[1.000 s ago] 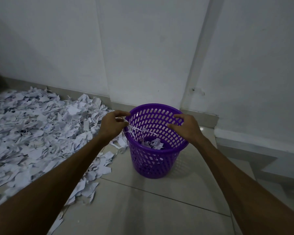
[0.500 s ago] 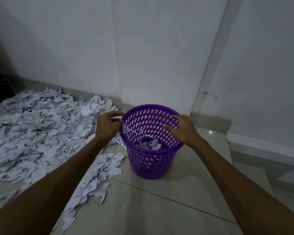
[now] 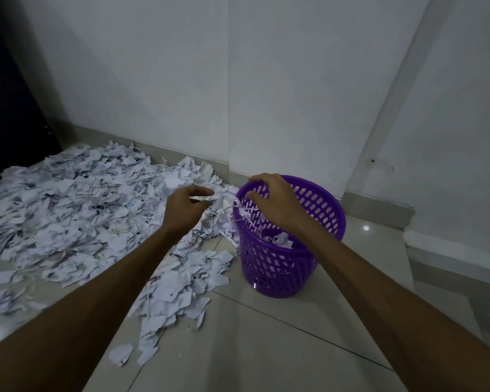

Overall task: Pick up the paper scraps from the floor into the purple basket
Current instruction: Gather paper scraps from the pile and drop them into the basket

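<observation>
Paper scraps (image 3: 77,219) heaped on a pale tiled floor (image 3: 266,349), in a white-walled corner.
Left hand (image 3: 186,209), its grip loose and empty, hovers above them; right hand (image 3: 277,203), fingers spread, over the purple basket (image 3: 283,267).

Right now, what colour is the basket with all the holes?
Purple basket, seen from the head view.

The basket (image 3: 290,258) stood on the floor (image 3: 266,349) near the wall (image 3: 266,94), scraps (image 3: 277,240) lying inside it. Left of it the paper scraps (image 3: 77,216) spread across the floor to the wall. The right hand (image 3: 277,206) hung over the basket's rim, the left hand (image 3: 186,209) just left of it.
</observation>
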